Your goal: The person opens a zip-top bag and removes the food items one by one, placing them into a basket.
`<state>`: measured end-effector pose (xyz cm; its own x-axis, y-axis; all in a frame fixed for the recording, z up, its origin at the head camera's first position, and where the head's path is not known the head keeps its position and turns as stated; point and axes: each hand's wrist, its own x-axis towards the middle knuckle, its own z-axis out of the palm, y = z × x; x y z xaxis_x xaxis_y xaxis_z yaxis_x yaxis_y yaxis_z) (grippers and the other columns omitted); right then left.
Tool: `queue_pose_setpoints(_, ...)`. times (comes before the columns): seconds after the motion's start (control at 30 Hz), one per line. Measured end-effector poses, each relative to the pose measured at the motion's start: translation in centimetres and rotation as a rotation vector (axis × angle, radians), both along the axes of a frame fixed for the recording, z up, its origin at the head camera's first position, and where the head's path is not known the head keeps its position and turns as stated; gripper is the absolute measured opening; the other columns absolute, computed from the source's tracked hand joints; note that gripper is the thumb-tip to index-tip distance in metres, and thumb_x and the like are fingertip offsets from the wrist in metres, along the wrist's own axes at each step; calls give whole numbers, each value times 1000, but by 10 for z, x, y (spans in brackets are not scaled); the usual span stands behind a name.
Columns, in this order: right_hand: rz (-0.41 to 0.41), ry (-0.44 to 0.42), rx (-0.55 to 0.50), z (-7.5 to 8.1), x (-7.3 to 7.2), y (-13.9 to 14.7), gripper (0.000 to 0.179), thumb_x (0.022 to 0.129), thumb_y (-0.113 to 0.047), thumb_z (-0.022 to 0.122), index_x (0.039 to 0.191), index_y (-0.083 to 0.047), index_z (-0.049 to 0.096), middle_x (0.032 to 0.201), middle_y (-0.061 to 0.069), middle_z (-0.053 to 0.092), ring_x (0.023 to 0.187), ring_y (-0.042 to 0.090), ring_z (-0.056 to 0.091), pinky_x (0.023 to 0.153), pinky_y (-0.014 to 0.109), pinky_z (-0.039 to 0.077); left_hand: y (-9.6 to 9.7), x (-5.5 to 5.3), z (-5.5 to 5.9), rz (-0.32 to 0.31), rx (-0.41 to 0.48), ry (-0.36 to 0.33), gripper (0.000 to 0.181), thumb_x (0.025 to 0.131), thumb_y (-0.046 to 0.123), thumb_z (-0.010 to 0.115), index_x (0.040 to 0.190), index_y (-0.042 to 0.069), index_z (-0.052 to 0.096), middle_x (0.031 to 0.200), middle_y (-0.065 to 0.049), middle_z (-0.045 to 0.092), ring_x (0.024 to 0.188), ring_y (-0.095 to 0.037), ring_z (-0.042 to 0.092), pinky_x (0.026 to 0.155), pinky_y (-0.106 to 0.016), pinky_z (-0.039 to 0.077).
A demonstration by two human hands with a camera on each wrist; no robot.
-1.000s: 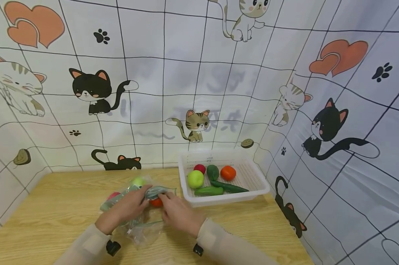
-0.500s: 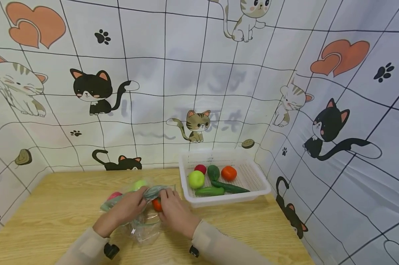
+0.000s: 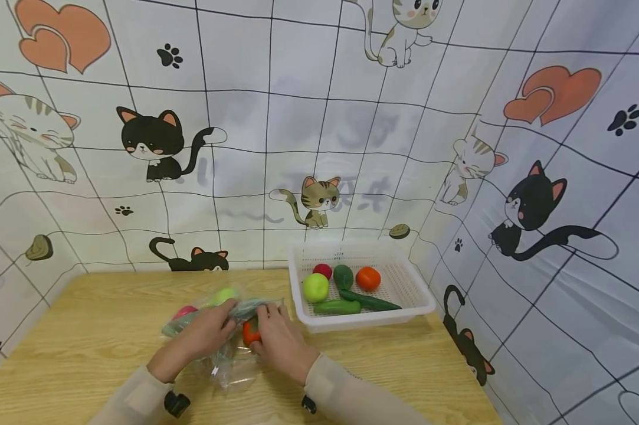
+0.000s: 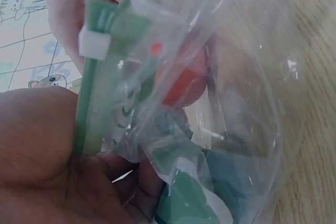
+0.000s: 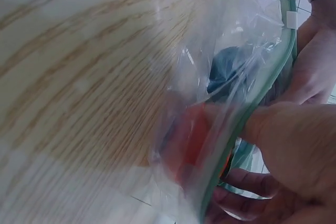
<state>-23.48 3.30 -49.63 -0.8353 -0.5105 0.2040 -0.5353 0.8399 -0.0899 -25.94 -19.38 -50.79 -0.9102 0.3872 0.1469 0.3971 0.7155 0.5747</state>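
Observation:
A clear zip bag [image 3: 234, 373] with a green top edge lies on the table between both hands. My left hand [image 3: 205, 333] grips its green edge [image 4: 89, 98], near the white slider [image 4: 94, 44]. At the bag's mouth my right hand [image 3: 284, 342] holds a red tomato [image 3: 251, 332], thumb on its near side and fingers over the top. In the right wrist view the tomato [image 5: 188, 140] shows through the film, beside the green edge. A dark green piece [image 5: 224, 68] also shows through the plastic.
A white basket [image 3: 351, 321] at the back right holds a green apple [image 3: 315, 288], another tomato [image 3: 368, 278], cucumbers [image 3: 369, 300] and other produce. Beyond the left hand, a light green round thing [image 3: 225, 295] and a pink one [image 3: 185, 311] lie by green-tinted plastic [image 3: 178, 326].
The tomato has come slightly toward the person and shows more below the right hand's fingers. The right hand has shifted a little left; the left hand stays at the bag's edge.

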Motion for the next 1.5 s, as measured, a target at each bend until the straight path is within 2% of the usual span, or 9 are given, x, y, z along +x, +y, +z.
queue_pose_setpoints(0.1, 4, -48, -20, -1, 0, 1, 63, 99, -44, 96, 138, -6, 65, 129, 12, 72, 105, 21, 73, 81, 27, 66, 4, 5, 9, -9, 2, -29, 32, 117, 15, 65, 145, -1, 64, 92, 1, 65, 74, -10, 55, 67, -27, 47)
queue_pose_setpoints(0.2, 25, -83, -26, -5, -1, 1, 66, 99, -46, 95, 142, -6, 67, 129, 13, 74, 98, 19, 77, 76, 25, 65, 10, 11, 21, 15, 2, -93, 31, 117, 13, 66, 145, 1, 66, 89, 1, 64, 74, -11, 56, 68, -27, 47)
queue_pose_setpoints(0.37, 49, -151, -73, -10, -6, 1, 66, 99, -42, 96, 147, -6, 70, 129, 11, 78, 100, 14, 77, 80, 21, 63, 13, 15, 27, 40, 18, -150, 32, 118, 13, 65, 147, 2, 65, 87, 2, 62, 71, -13, 56, 64, -27, 46)
queue_pose_setpoints(0.47, 48, -197, -117, -8, -8, 3, 67, 96, -39, 98, 148, -6, 71, 129, 10, 79, 101, 12, 76, 83, 19, 62, 12, 15, 26, 37, 29, -149, 29, 118, 13, 64, 145, 3, 66, 87, 2, 62, 68, -13, 56, 61, -26, 45)
queue_pose_setpoints(0.6, 42, -215, -150, -5, -8, 6, 68, 93, -39, 100, 147, -8, 73, 128, 9, 80, 101, 11, 76, 85, 19, 61, 12, 14, 26, 31, 25, -124, 28, 117, 12, 65, 143, 3, 66, 88, 3, 63, 69, -11, 55, 62, -26, 45)
queue_pose_setpoints(1.03, 53, -199, -221, 10, 2, 14, 71, 92, -38, 101, 150, -12, 69, 137, 9, 77, 105, 10, 75, 89, 19, 62, 10, 15, 26, 39, 29, -106, 28, 117, 13, 67, 142, 2, 68, 86, 3, 61, 72, -11, 55, 65, -26, 45)
queue_pose_setpoints(1.27, 64, -197, -272, 19, 9, 17, 72, 91, -33, 100, 152, -12, 67, 144, 12, 75, 107, 11, 74, 89, 18, 63, 12, 15, 28, 48, 10, -88, 26, 116, 13, 69, 140, 2, 69, 98, 2, 71, 82, -13, 59, 74, -30, 50)
queue_pose_setpoints(1.5, 98, -160, -320, 31, 15, 22, 69, 89, -31, 99, 149, -12, 69, 141, 12, 76, 107, 13, 74, 88, 17, 62, 12, 16, 29, 47, 12, -83, 26, 116, 14, 69, 139, 2, 69, 98, 2, 71, 82, -13, 58, 74, -30, 50)
